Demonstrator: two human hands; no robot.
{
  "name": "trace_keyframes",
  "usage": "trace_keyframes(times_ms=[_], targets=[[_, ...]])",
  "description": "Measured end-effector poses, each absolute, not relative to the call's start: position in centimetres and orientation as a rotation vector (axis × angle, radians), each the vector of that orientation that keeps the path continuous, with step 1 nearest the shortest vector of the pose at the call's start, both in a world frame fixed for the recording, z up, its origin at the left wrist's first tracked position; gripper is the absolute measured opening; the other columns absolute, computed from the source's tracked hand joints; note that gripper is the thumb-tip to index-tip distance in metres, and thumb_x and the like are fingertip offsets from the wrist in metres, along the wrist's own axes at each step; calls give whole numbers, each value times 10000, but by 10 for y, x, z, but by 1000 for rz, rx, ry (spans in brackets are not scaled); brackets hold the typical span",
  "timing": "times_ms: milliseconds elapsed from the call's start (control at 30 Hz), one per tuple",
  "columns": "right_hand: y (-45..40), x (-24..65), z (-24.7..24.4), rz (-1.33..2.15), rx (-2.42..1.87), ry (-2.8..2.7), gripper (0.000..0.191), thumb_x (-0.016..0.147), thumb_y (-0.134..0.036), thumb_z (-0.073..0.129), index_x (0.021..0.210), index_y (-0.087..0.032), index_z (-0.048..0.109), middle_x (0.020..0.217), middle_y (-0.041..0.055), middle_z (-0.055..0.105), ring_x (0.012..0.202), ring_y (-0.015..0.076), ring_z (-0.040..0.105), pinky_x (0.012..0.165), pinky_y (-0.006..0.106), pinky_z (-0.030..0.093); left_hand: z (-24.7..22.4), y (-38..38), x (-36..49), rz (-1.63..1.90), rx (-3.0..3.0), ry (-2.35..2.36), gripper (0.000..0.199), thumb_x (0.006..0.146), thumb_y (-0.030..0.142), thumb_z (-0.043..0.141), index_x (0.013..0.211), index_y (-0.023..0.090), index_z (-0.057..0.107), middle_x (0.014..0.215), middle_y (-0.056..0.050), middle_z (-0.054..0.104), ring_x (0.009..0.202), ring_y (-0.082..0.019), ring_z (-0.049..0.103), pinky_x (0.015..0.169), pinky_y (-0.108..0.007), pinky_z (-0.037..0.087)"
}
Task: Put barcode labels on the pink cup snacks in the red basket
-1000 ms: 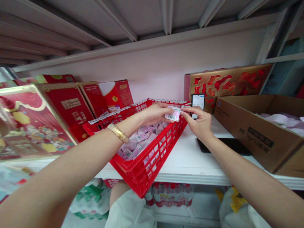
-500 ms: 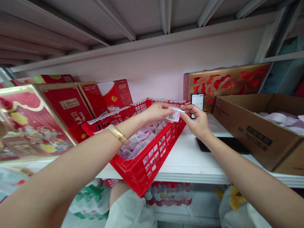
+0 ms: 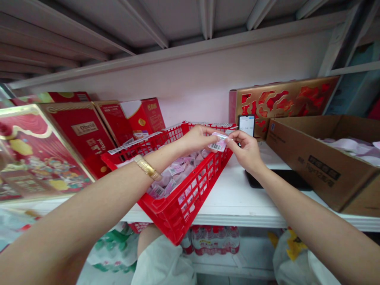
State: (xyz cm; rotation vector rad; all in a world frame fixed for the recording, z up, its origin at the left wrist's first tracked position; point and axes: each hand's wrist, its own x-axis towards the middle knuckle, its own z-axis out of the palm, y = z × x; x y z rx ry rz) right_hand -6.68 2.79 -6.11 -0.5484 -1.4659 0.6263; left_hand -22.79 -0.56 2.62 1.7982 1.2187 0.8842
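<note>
My left hand [image 3: 202, 139] pinches a small pink sealed cup [image 3: 218, 142] with a barcode label, above the far right side of a red plastic basket [image 3: 175, 202]. The thumb and fingers of my right hand [image 3: 245, 148] close on the right edge of the same cup; a label edge there is partly hidden by the fingertips. Inside the basket lie many similar pink cups [image 3: 176, 169] with barcodes. Strips of barcode stickers [image 3: 135, 142] hang along the basket's left and back rims. The basket sits tilted, its near corner jutting past the white shelf [image 3: 225, 198].
Behind my right hand a phone [image 3: 247, 123] stands upright with a timer on its screen. A black flat tray [image 3: 287, 180] lies beside an open cardboard box [image 3: 314, 162] of pink packs. Red gift boxes [image 3: 80, 130] stand at left; bottled drinks [image 3: 215, 239] sit below.
The white label edge that stuck out by my right fingertips now lies closer to the cup. My right hand has shifted slightly; my left hand keeps its hold.
</note>
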Motion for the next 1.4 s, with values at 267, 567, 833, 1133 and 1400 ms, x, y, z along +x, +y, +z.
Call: trace_keyframes(times_ms=[267, 567, 833, 1133, 1400], targets=[[31, -67, -64, 716, -500, -1463, 252, 775, -435, 694, 759, -218, 567, 682, -22, 586, 631, 134, 526, 630, 285, 425, 28, -6, -227, 889, 1815, 1211, 292, 821, 75, 562, 1035, 123, 756, 880, -46, 751, 743, -94, 669, 730, -243, 580], [28, -67, -63, 682, -528, -1476, 306, 743, -475, 730, 756, -216, 569, 662, -34, 566, 606, 118, 496, 606, 272, 421, 29, -7, -227, 884, 1810, 1179, 261, 815, 101, 591, 1003, 135, 768, 873, -39, 758, 774, -111, 685, 766, -277, 594], [30, -67, -64, 751, -485, -1457, 227, 749, -403, 690, 750, -220, 556, 653, -37, 567, 579, 115, 487, 573, 263, 389, 28, -5, -227, 893, 1764, 1151, 252, 820, 65, 583, 984, 115, 768, 851, -40, 757, 756, -102, 681, 819, -331, 608], [29, -66, -62, 748, -482, -1495, 212, 766, -408, 660, 767, -229, 546, 660, -35, 583, 601, 131, 533, 602, 280, 431, 26, -3, -228, 904, 1752, 1119, 227, 813, 55, 594, 933, 125, 772, 791, -22, 740, 725, -87, 670, 756, -272, 610], [29, -67, -63, 730, -512, -1482, 287, 754, -480, 688, 754, -234, 539, 654, -34, 548, 584, 126, 471, 574, 277, 385, 27, -4, -229, 907, 1774, 1127, 244, 803, 65, 591, 957, 119, 773, 825, -38, 747, 752, -111, 682, 774, -304, 614]])
